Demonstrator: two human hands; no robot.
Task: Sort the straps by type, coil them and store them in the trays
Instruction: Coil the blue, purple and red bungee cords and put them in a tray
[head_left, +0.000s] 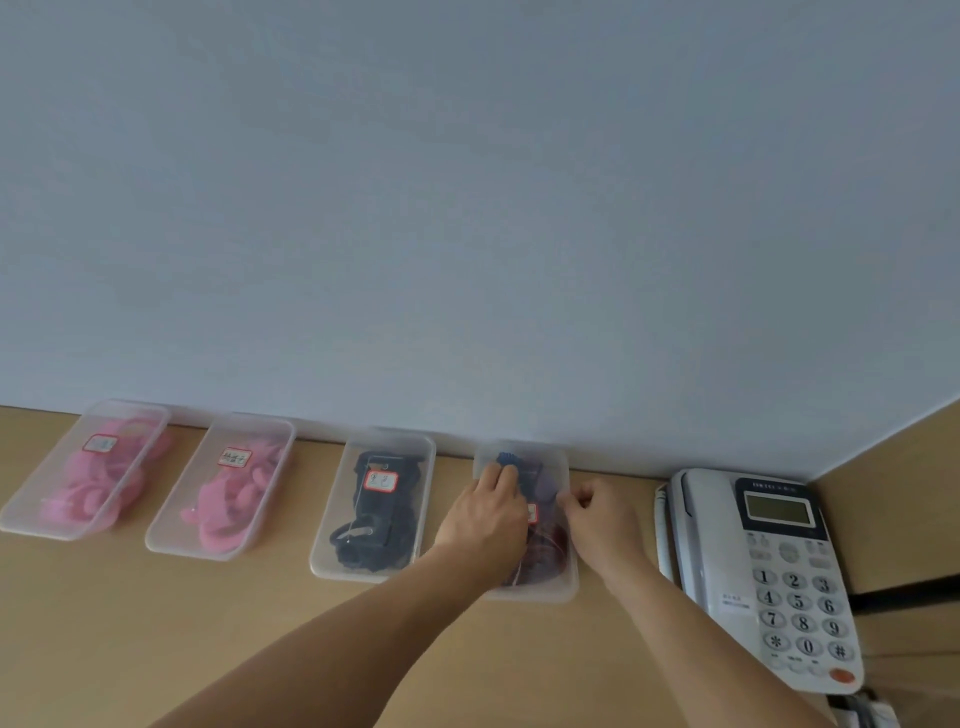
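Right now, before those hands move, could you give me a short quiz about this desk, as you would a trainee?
1. Which tray are the left hand, gripping a blue strap, and the right hand at? A leftmost, B third, C rightmost.
2. True or false: the telephone stands right of every tray.
3. Fill in: the leftmost tray holds ____ straps.
Key: 1 C; 2 true; 3 pink.

A white desk telephone (763, 577) with its handset (681, 519) cradled is set on the wooden table (156, 623), against a pale wall (467, 208) and beside a wooden side panel (893, 493).
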